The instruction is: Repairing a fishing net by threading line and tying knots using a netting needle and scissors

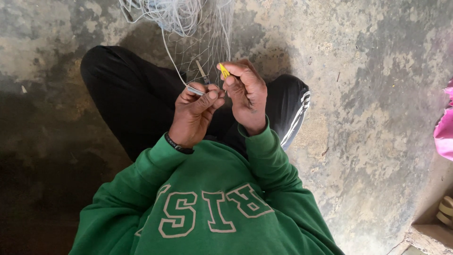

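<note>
A small yellow netting needle (223, 71) points up and away, pinched in the closed right hand (247, 97). The left hand (196, 111), closed, pinches a pale flat gauge (195, 90) just beside it. White fishing net (198, 33) hangs beyond both hands.

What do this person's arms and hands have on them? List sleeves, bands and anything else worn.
Both arms are covered by long green sweatshirt sleeves with ribbed cuffs at the wrists. The left hand is bare, with a thin dark band around its wrist just above the cuff. The right hand is bare too; no ring, glove or watch shows on it.
</note>
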